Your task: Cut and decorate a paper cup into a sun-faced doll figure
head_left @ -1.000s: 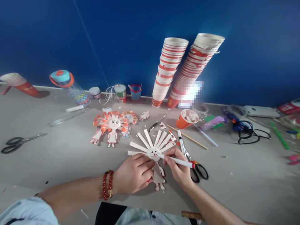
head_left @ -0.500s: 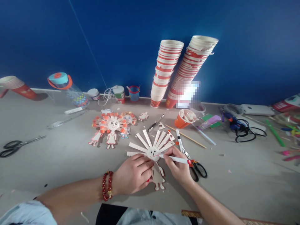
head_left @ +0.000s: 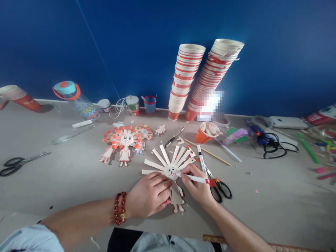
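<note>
A paper doll lies flat on the table, its round face ringed by fanned white paper strips. Eyes, a nose and a mouth show on the face. My left hand, fingers curled, presses on the doll's left side below the face. A small red thing peeks out at its fingertips; most of it is hidden. Pinched in my right hand is a white marker with a red end, its tip at the right of the face's mouth. Black-handled scissors lie beside that hand, with a black-and-white marker above.
Finished dolls with curled orange strips lie to the left. Two tall stacks of paper cups lean at the blue wall. An orange cup of scraps, a wooden stick, a pen and other scissors are around.
The marker tip has shifted slightly left across the face's mouth, and my right hand has moved a little left with it. My left hand stays in place.
</note>
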A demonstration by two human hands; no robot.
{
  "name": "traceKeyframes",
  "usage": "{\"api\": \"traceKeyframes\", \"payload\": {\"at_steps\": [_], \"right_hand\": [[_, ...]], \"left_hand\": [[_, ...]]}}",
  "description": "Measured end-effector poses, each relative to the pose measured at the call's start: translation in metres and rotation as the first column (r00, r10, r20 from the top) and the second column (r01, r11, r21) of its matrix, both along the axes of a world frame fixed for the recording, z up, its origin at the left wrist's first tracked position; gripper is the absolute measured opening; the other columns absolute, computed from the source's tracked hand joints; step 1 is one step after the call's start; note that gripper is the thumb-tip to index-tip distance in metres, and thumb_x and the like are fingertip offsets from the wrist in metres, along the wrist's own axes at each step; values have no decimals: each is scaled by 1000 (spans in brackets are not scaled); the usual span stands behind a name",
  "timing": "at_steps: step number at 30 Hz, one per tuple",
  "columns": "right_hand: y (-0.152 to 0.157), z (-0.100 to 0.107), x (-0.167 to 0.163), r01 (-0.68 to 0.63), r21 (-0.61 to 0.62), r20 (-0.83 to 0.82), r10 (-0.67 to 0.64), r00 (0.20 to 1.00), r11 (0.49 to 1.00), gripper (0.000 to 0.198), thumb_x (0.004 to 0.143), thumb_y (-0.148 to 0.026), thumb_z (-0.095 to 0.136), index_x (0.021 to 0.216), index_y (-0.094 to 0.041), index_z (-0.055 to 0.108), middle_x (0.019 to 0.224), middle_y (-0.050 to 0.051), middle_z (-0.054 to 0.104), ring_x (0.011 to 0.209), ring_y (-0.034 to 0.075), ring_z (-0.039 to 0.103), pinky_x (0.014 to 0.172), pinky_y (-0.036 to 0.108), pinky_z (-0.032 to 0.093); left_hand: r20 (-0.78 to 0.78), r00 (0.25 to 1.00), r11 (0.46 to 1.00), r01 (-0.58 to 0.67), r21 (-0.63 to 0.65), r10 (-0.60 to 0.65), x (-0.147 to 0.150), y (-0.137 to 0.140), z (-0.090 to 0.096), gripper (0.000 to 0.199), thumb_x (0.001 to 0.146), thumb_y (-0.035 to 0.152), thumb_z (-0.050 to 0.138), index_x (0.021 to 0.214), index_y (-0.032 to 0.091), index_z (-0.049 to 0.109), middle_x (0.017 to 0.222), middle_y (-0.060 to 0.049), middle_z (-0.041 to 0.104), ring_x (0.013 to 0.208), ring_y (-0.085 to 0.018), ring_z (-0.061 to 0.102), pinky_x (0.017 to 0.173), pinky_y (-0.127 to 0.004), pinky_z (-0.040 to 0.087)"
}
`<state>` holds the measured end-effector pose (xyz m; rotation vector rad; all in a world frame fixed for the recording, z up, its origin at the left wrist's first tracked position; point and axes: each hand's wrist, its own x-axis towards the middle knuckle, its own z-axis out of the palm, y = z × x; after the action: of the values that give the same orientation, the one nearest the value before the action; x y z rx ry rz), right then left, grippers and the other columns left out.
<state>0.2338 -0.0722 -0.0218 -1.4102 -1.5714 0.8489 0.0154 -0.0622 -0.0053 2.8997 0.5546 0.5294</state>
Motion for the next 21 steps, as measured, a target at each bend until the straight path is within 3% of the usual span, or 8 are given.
{"api": "traceKeyframes", "payload": {"at_steps": [10,21], "right_hand": [[-2,1,1,71,54,-60,-68,996,996,19,81,-16,49,63,-22,46,56,-5,44,50,12,39,48,24,31],[-1,-1,1,31,14,-16,-31,999,999,18,82,-17,50,65,-22,46,56,-6,43,50,12,37,47,24,30]], "left_hand": [[4,1000,1000,-3,-16,3,0,-1,0,23,94,31,49,104,15,62,124,-8,64,111,-22,56,102,-39,40],[-1,1000,1000,0,-10,0,0,0,0,24,94,32,49,104,14,62,124,-8,64,111,-22,56,102,-39,40]]}}
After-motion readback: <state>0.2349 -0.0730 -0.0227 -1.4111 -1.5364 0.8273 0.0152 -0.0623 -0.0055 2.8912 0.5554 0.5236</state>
